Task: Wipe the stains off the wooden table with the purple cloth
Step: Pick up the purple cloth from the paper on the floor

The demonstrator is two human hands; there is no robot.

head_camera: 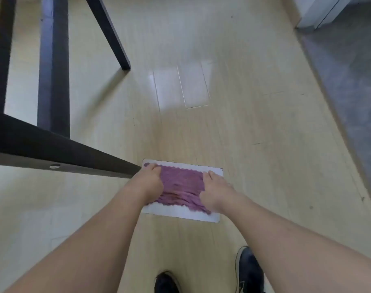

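Both hands hold the purple cloth (181, 187) stretched between them, the left hand (150, 182) in a closed grip on its left edge, the right hand (216, 192) on its right edge, over a white sheet (180, 213) above the wooden floor (243, 134), right of a dark table frame (60, 154).

Both forearms bare, no sleeves, no watch or rings visible on left hand (151, 181) or right hand (214, 194). Below hands: dark shoes (250, 269), pale soles, laces on shoe nearer right hand.
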